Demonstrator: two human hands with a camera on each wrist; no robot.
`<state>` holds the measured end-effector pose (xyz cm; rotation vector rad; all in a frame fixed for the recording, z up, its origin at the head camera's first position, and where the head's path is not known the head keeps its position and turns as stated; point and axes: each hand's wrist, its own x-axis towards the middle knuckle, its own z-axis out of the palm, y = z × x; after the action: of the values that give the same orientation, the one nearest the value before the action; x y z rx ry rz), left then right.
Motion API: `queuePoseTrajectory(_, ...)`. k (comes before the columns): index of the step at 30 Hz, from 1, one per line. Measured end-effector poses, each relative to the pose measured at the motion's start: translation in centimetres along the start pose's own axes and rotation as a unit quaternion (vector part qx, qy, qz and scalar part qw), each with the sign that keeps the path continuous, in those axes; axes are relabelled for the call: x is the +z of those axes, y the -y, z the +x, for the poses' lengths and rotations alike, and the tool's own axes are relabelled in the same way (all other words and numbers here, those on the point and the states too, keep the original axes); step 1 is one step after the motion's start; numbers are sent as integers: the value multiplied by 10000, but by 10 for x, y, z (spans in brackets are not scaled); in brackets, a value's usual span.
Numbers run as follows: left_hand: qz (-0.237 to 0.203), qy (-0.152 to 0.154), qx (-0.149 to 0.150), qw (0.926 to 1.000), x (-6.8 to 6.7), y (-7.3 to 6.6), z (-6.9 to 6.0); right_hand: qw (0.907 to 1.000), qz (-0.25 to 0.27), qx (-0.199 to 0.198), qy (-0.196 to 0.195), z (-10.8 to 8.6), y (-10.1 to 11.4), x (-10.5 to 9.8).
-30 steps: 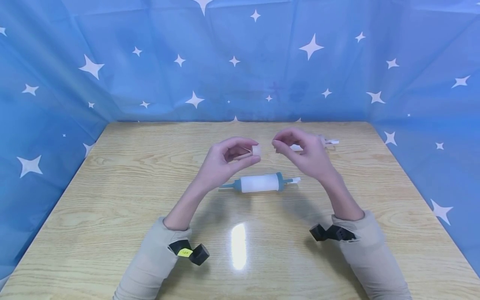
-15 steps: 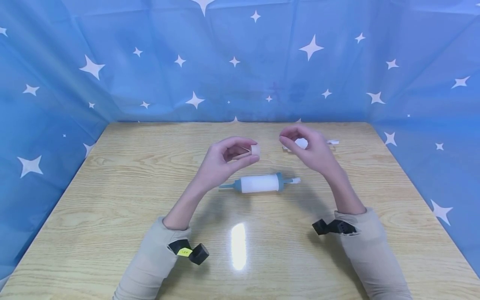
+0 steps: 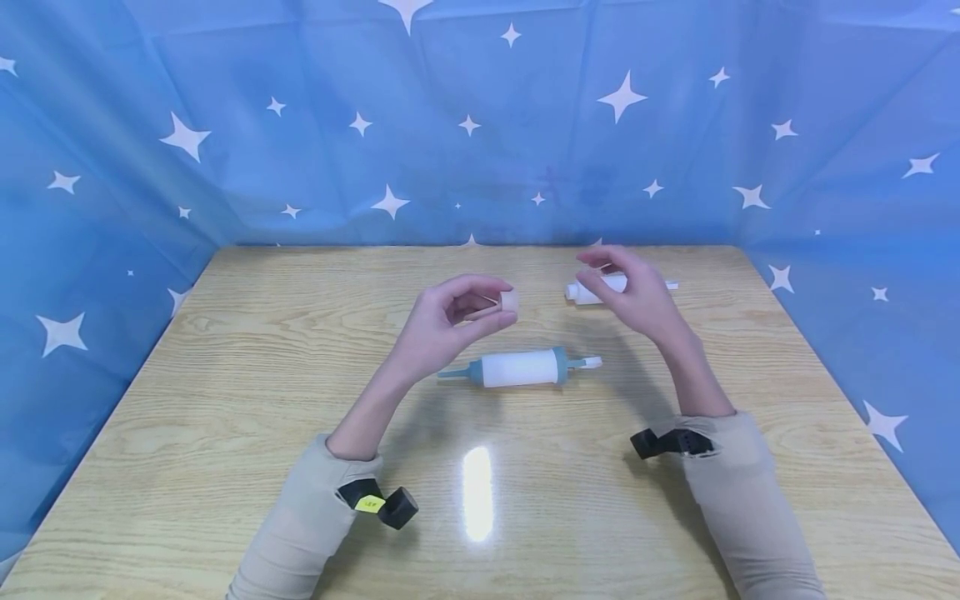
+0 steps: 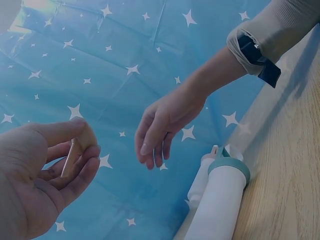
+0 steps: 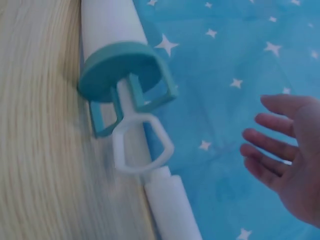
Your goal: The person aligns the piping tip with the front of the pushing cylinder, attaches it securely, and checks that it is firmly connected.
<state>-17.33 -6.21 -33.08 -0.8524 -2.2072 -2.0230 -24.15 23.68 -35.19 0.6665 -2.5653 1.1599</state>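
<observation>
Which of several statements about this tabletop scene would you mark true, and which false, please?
1. The left grip holds a small pale piece. True.
2. The teal-ended tube stands upright. False: it lies on its side on the table.
3. The second tube lies farther from the head camera than the teal-ended tube. True.
4. The right grip is curled round the teal-ended tube. False: it is open, holding nothing.
</observation>
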Motion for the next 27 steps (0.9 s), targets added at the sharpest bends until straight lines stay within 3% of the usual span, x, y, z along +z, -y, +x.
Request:
queuePoseTrajectory(21,121,36,-43,9999,0,2,0,9920,-655,696,823,-1,-42,-7)
queuePoseTrajectory(27,133,30,2,9999,0,2,0,9893,-756,729,1015,-3,-51,-7)
